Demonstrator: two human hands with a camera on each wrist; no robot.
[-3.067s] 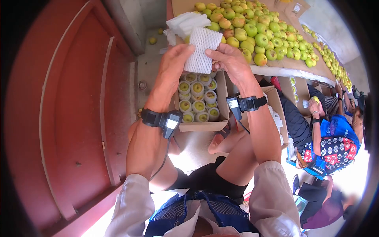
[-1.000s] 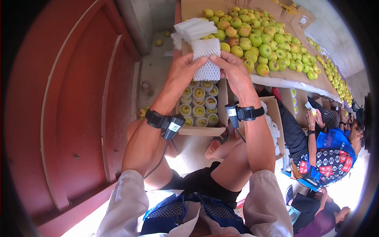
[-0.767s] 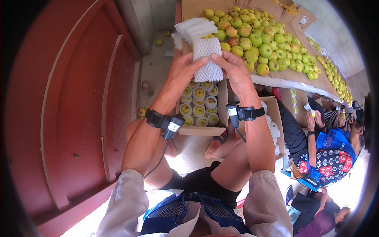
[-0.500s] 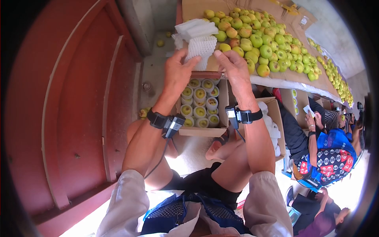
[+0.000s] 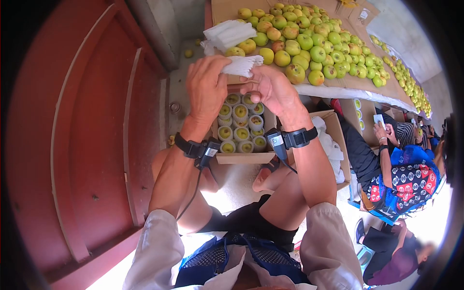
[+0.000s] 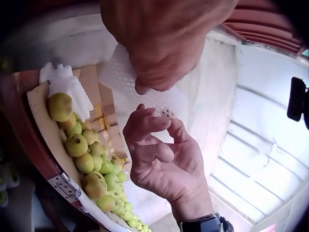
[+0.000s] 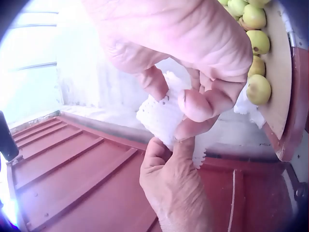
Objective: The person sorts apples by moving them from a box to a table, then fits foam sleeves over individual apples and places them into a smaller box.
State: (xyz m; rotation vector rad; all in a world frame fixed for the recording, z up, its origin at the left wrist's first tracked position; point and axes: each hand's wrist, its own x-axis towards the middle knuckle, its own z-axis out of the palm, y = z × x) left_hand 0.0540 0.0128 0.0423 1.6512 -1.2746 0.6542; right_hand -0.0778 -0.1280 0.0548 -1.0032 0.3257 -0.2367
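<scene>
In my left hand (image 5: 207,89) is a white foam net sleeve (image 5: 241,65), pinched at its left end and lying flattened above the box. My right hand (image 5: 276,92) is at the sleeve's other end, its fingers bent. The left wrist view has my right hand (image 6: 166,162) with fingertips at the holed edge of the net (image 6: 166,104). In the right wrist view my left hand (image 7: 176,186) pinches the net (image 7: 161,118) from below, and fingers of my right hand (image 7: 193,43) meet it from above. How firmly they grip is partly hidden.
Apples (image 5: 304,41) cover the cardboard-topped table, with a stack of white nets (image 5: 229,35) at its left corner. Below stands a box (image 5: 246,158) of netted apples, beside another box (image 5: 337,126) of white nets. A red door (image 5: 96,145) is left; people sit at right.
The net, earlier held upright and flat between both hands, has tilted sideways and turned edge-on. My left hand has rolled over to show its back; my right fingers have bent near the net's end.
</scene>
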